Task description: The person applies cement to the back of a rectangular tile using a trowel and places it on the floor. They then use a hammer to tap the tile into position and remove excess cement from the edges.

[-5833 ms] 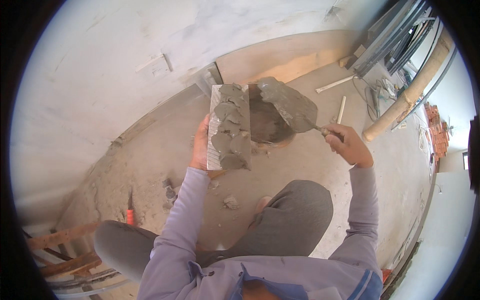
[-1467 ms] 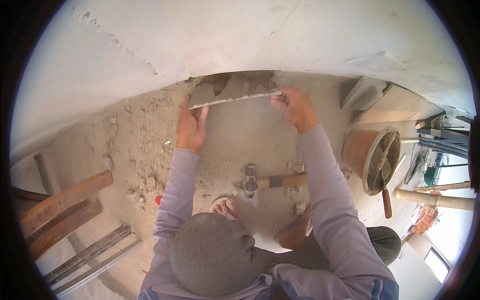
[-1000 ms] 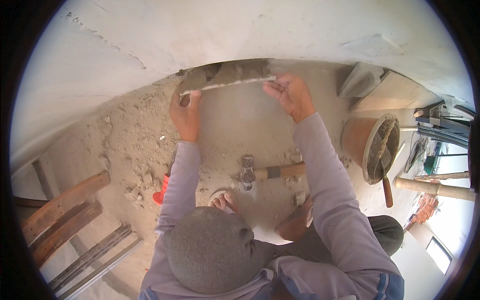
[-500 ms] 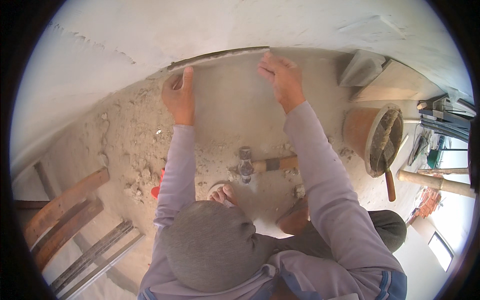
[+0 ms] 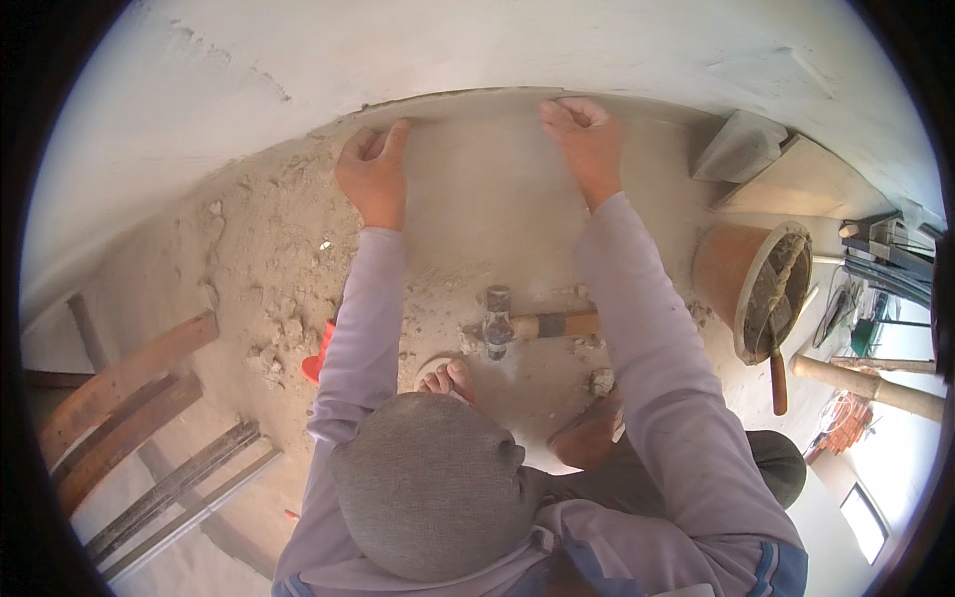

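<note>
One left hand (image 5: 372, 174) and one right hand (image 5: 585, 147) curl their fingers (image 5: 398, 136), grip unclear; even pressure should best seat the tile (image 5: 453, 94) just beyond.

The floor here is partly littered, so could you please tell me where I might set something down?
The barest patch of floor lies between the left hand and the right hand, above the hammer in the picture. A smaller one lies between the right hand and the orange bucket. Crowded: rubble and wooden boards left of the left sleeve.
</note>
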`<action>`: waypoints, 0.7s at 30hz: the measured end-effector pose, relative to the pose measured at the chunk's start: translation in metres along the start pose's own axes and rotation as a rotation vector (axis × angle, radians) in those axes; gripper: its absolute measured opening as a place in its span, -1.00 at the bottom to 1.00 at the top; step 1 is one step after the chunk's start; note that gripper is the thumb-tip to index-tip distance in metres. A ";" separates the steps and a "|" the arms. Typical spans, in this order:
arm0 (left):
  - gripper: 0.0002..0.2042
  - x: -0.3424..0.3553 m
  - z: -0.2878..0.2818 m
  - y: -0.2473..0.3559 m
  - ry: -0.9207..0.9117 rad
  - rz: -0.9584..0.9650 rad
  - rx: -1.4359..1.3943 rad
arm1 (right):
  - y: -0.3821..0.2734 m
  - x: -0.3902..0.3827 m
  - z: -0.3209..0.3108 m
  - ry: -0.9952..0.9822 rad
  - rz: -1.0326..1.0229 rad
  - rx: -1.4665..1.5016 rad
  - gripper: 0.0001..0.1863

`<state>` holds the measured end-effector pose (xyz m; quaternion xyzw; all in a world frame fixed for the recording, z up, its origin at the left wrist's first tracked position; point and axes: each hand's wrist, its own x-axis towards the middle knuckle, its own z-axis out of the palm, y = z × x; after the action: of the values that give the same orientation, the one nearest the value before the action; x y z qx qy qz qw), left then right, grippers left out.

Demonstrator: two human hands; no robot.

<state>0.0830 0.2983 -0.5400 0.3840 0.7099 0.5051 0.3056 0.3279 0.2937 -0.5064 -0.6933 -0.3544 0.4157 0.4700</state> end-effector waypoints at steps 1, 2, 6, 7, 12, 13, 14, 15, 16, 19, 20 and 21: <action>-0.57 0.000 0.000 -0.002 0.012 0.021 0.036 | -0.001 -0.001 0.000 0.016 -0.009 -0.087 -0.72; -0.61 0.000 -0.001 -0.003 0.023 0.041 0.073 | -0.003 0.000 0.000 0.031 -0.018 -0.174 -0.72; -0.73 0.011 -0.008 -0.012 0.024 0.004 0.034 | -0.009 -0.002 0.003 0.061 -0.088 -0.299 -0.72; -0.74 0.012 -0.010 -0.011 0.028 -0.026 0.033 | -0.010 -0.003 0.003 0.054 -0.083 -0.325 -0.72; -0.76 0.014 -0.005 -0.013 0.064 -0.023 -0.064 | -0.007 -0.001 0.002 0.051 -0.111 -0.403 -0.71; -0.75 0.013 -0.005 -0.009 0.059 -0.043 -0.047 | -0.005 -0.001 0.002 0.046 -0.099 -0.388 -0.71; -0.75 0.012 -0.006 -0.005 0.052 -0.063 -0.029 | -0.003 0.000 0.002 0.043 -0.087 -0.373 -0.71; -0.75 0.011 -0.006 0.002 0.041 -0.085 -0.014 | -0.002 0.000 0.001 0.043 -0.074 -0.360 -0.72; -0.76 0.011 -0.007 0.002 0.035 -0.082 0.004 | 0.002 0.003 0.000 0.047 -0.129 -0.368 -0.72; -0.75 0.010 -0.005 0.006 -0.006 -0.084 0.047 | 0.008 0.008 -0.005 0.043 -0.236 -0.391 -0.71; -0.73 0.011 -0.010 0.008 -0.030 -0.090 0.060 | 0.010 0.007 -0.003 0.023 -0.231 -0.393 -0.69; -0.70 0.013 -0.014 0.010 -0.046 -0.098 0.069 | 0.006 0.008 -0.003 -0.001 -0.232 -0.397 -0.68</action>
<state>0.0677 0.3046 -0.5268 0.3707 0.7375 0.4559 0.3329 0.3341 0.2978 -0.5135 -0.7266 -0.5069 0.2813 0.3688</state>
